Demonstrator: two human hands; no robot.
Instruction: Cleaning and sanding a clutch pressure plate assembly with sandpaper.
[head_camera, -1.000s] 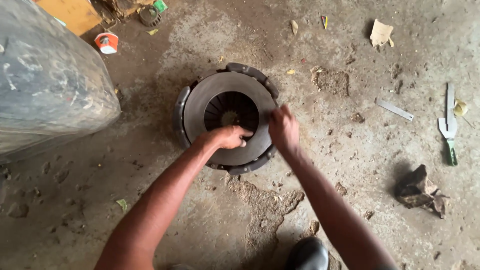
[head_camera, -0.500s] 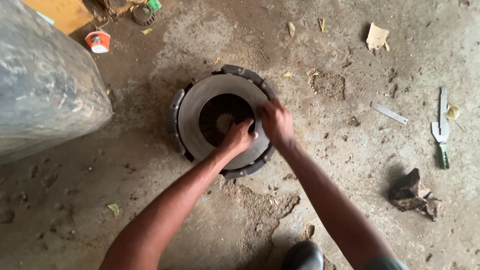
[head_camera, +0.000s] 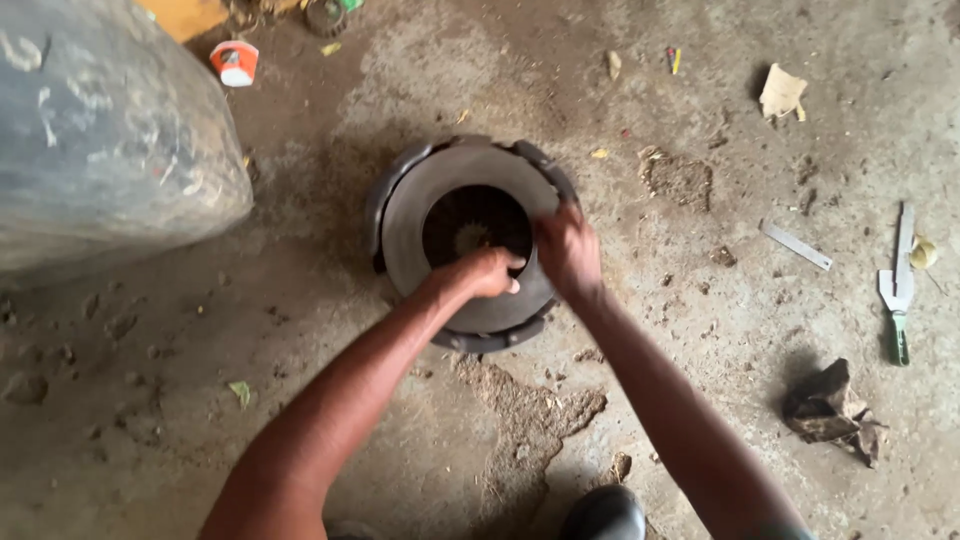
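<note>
Your left hand (head_camera: 487, 272) lies on the near inner edge of the round metal disc (head_camera: 467, 243), with the fingers curled together over the rim of the central opening; whether they pinch something there, you cannot tell. Your right hand (head_camera: 567, 252) is just beside it, on the right part of the disc's flat ring, fingers bent and pressed together on the metal at the outer rim. The two hands are close but they do not touch each other.

From the left side of the view: a big grey rounded object (head_camera: 100, 140), maybe a wrapped sack or a tyre, fills the upper left corner and rests on the concrete floor (head_camera: 200, 350). Above it, near the top edge, a small red and white cap (head_camera: 234, 62) lies on the floor. A small green leaf (head_camera: 241, 393) lies lower on the left, well apart from the disc.

The disc lies flat on the floor in the middle of the view, a dark housing showing around its grey ring, and inside the opening you see dark radial fingers.

Right of the disc, a short flat metal strip (head_camera: 797, 246) lies on the floor. Further right is a scraper with a green handle (head_camera: 899, 290), near the right edge. Below these, a crumpled dark rag (head_camera: 832, 410) lies alone. At the top right there is a torn piece of paper (head_camera: 782, 95). The tip of a black shoe (head_camera: 601, 514) shows at the bottom edge.
</note>
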